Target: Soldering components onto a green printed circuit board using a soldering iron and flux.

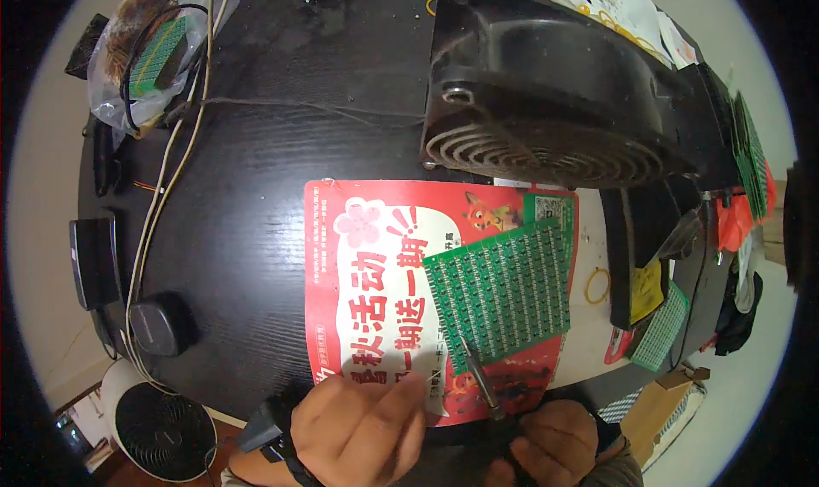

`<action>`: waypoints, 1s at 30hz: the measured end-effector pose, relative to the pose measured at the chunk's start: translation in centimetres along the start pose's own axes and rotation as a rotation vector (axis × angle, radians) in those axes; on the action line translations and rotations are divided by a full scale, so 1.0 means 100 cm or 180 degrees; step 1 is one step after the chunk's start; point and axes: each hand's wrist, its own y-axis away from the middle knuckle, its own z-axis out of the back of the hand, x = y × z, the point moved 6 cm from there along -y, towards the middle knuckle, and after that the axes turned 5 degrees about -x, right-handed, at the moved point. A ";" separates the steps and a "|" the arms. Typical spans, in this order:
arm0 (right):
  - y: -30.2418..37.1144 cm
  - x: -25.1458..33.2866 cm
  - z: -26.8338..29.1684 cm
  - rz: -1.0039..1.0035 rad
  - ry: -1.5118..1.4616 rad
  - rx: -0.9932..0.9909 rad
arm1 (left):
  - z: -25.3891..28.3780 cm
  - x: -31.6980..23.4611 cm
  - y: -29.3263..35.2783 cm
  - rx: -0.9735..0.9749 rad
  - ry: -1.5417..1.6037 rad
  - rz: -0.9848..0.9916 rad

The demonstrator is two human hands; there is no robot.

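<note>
A green circuit board [503,291] with rows of small parts lies slightly turned on a red and white printed sheet [324,265]. My right hand [554,444], at the lower edge, is closed round the dark handle of a soldering iron [482,380]. Its slim metal tip points away from me, over the board's near left corner. My left hand [363,423] is beside it on the left, over the sheet's near edge, with fingers bent and pressed together. Whatever they may pinch is hidden. A dark strap circles the left wrist.
A large black fan [554,95] stands beyond the board. More green boards [661,327] are at the right, near a black tray [630,274]. Cables [162,205], a black adapter [162,323] and a plastic bag [109,95] with a board lie at the left.
</note>
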 end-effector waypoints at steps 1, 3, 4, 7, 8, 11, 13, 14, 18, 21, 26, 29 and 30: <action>-0.001 0.000 0.000 -0.0030 0.0022 -0.0002 | -0.001 0.000 0.000 0.0053 0.0006 -0.0009; -0.002 0.001 0.000 -0.0089 0.0062 -0.0006 | -0.001 0.001 -0.002 0.0159 0.0015 -0.0024; -0.003 0.001 0.001 -0.0079 0.0067 -0.0033 | -0.001 0.002 -0.002 0.0185 0.0046 0.0034; -0.007 0.001 0.002 -0.0085 0.0054 -0.0046 | 0.000 0.000 -0.003 0.0173 0.0088 0.0177; -0.009 0.001 0.003 -0.0114 0.0034 -0.0001 | 0.002 0.000 -0.002 0.0111 0.0077 0.0207; -0.008 -0.001 0.005 -0.0182 0.0022 0.0088 | 0.005 0.002 -0.003 -0.0126 0.0093 0.0363; -0.006 0.001 0.006 -0.0149 0.0002 0.0068 | 0.011 0.004 0.000 -0.0223 0.0177 0.0525; -0.007 0.002 0.007 -0.0130 -0.0026 0.0039 | 0.015 0.005 0.003 -0.0233 0.0255 0.0621; -0.003 0.001 0.012 -0.0104 0.0052 0.0013 | 0.040 0.000 -0.025 -0.0105 0.0700 0.0807; 0.003 0.000 0.018 -0.0063 0.0030 -0.0056 | 0.060 -0.015 -0.038 -0.0523 0.0191 -0.0194; 0.009 -0.014 0.060 0.0176 0.0500 -0.0331 | 0.061 -0.019 -0.007 -0.2272 -0.0592 -0.0680; 0.015 -0.036 0.086 0.0362 0.1003 -0.0788 | 0.057 -0.018 0.001 -0.2047 -0.0311 0.0421; 0.013 -0.047 0.082 0.0346 0.1183 -0.0926 | 0.052 -0.018 -0.005 -0.1484 -0.0613 0.0363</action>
